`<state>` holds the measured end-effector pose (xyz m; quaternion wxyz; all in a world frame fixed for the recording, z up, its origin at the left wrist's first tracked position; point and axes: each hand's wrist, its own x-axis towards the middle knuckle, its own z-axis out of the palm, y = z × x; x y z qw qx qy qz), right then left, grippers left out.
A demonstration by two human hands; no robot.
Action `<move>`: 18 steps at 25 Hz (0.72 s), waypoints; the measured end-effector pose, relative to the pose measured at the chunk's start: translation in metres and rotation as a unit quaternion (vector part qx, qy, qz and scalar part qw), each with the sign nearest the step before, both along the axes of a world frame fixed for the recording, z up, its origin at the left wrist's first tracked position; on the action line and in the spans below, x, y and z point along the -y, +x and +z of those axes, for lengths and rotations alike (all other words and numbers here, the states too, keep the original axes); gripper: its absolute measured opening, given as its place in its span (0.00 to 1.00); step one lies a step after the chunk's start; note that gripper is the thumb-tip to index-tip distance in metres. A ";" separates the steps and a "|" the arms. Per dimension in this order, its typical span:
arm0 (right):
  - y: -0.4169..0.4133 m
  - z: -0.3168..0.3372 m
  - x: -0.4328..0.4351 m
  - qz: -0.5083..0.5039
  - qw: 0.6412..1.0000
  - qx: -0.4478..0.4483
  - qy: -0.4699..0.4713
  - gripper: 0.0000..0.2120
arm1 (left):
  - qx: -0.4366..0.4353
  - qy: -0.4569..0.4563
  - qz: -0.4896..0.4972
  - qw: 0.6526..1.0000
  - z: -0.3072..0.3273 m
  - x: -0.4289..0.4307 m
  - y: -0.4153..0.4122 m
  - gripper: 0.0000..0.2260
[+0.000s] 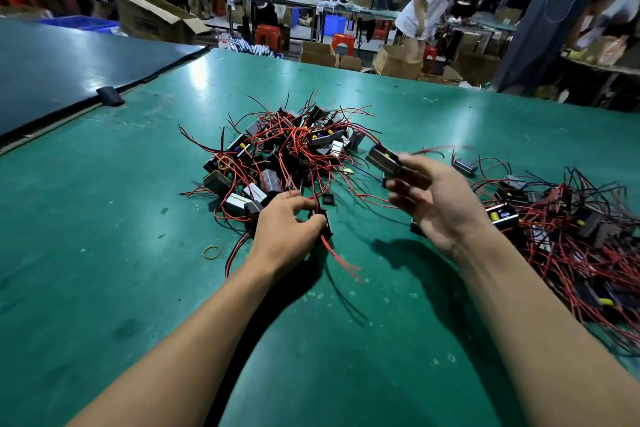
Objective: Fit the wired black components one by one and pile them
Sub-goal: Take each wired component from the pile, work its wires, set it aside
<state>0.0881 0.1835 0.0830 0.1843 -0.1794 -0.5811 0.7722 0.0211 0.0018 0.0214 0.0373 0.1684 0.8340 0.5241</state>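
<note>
Left hand (289, 225), grip clenched round a wired component (325, 224), sits at six o'clock of the pile (287, 152). Right hand (438, 204), three o'clock, grasps a second component (381, 159).

We see a smooth green table mat (104, 236), faintly glossy and scuffed pale. Each component (382, 159) looks like black plastic with a shiny grey metal face; the red wires (341, 258) wear smooth plastic sheathing. The cardboard boxes (152, 15) look matt.

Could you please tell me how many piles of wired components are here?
2: the central pile beyond the left hand, the second pile right of the right hand. More may lie off-frame.
</note>
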 end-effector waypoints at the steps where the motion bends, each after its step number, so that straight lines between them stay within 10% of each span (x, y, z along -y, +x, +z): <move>1: 0.012 -0.005 -0.006 0.013 0.999 0.017 0.036 0.06 | -0.005 0.007 -0.002 1.000 0.001 0.000 0.002 0.09; 9: 0.053 -0.048 -0.019 0.062 0.934 0.188 0.297 0.06 | 0.049 0.018 -0.155 0.987 0.006 -0.004 0.014 0.04; 18: 0.063 -0.045 -0.022 0.000 0.965 0.095 0.243 0.07 | 0.170 0.212 -0.076 0.959 0.014 -0.002 0.008 0.05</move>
